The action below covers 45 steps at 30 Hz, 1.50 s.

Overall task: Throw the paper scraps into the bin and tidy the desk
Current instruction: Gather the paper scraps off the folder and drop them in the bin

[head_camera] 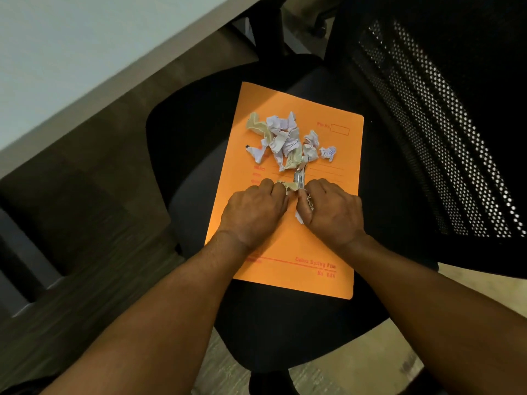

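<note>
An orange file folder (288, 260) lies on the black seat of an office chair (182, 129). Several crumpled white and beige paper scraps (285, 138) are heaped on its upper half. My left hand (253, 212) is closed on a beige scrap (289, 186) at the folder's middle. My right hand (332, 212) is closed beside it, gripping white paper (299, 218) and a shiny metal piece (299, 178) that sticks up toward the heap. The two hands touch at the fingertips. No bin is in view.
The chair's black mesh backrest (427, 124) rises at the right. A pale desk top (71, 58) fills the upper left, its edge running diagonally. Dark wood-look floor (94, 223) lies between desk and chair. A small dark speck (247, 145) sits on the folder left of the heap.
</note>
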### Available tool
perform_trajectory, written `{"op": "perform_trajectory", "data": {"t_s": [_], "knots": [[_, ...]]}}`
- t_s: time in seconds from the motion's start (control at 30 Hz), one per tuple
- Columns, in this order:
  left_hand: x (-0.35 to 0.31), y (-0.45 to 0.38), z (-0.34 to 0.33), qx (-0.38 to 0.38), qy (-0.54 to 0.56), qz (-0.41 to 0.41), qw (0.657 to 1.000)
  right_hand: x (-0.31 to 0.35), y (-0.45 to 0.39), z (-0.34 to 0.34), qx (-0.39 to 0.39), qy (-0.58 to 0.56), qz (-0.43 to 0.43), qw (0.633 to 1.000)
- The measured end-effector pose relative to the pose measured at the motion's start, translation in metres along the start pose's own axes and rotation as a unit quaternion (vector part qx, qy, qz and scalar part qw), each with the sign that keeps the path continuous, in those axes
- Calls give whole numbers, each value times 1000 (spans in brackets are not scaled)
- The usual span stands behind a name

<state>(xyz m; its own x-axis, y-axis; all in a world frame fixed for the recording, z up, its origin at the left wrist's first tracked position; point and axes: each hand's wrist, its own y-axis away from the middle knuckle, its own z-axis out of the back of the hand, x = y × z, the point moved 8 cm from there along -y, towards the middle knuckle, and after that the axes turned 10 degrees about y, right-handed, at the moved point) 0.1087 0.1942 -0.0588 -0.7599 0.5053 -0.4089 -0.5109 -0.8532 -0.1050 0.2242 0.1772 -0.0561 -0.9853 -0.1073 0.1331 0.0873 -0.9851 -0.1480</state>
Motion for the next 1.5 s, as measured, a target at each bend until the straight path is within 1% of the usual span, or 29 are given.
{"op": "perform_trajectory", "data": {"t_s": [0.13, 0.23, 0.37, 0.47, 0.53, 0.6, 0.7, 0.8, 0.97, 1.13, 1.23, 1.3, 1.37, 1.5], "knots": [[-2, 13, 15, -53, 52, -12, 997, -10, 3, 18, -49, -16, -21, 998], [-2, 23, 29, -98, 74, 6, 992, -6, 3, 39, -101, -36, -23, 994], [0, 36, 58, -170, 89, 33, 981, 14, -4, 69, -172, -61, -26, 983], [8, 52, 83, -212, 92, 42, 972, 29, -10, 90, -215, -61, -46, 974], [18, 68, 98, -229, 89, 54, 968, 45, -10, 100, -234, -71, -62, 968], [31, 90, 111, -241, 85, 75, 964, 68, -8, 103, -237, -91, -66, 965], [56, 139, 128, -260, 74, 132, 953, 118, 2, 96, -215, -135, -41, 966], [83, 207, 138, -279, 66, 202, 937, 184, 22, 80, -187, -172, 5, 967], [117, 340, 147, -305, 25, 290, 907, 302, 76, 38, -72, -238, 98, 964], [143, 479, 142, -309, -17, 393, 866, 416, 150, 2, 0, -284, 192, 939], [155, 553, 134, -316, -23, 450, 835, 469, 191, -22, 42, -320, 207, 924], [159, 585, 127, -321, -33, 460, 827, 490, 209, -37, 67, -339, 199, 917], [168, 625, 118, -315, -40, 485, 815, 523, 234, -56, 81, -344, 214, 911], [192, 693, 96, -302, -19, 555, 775, 585, 278, -96, 111, -333, 258, 900]]}}
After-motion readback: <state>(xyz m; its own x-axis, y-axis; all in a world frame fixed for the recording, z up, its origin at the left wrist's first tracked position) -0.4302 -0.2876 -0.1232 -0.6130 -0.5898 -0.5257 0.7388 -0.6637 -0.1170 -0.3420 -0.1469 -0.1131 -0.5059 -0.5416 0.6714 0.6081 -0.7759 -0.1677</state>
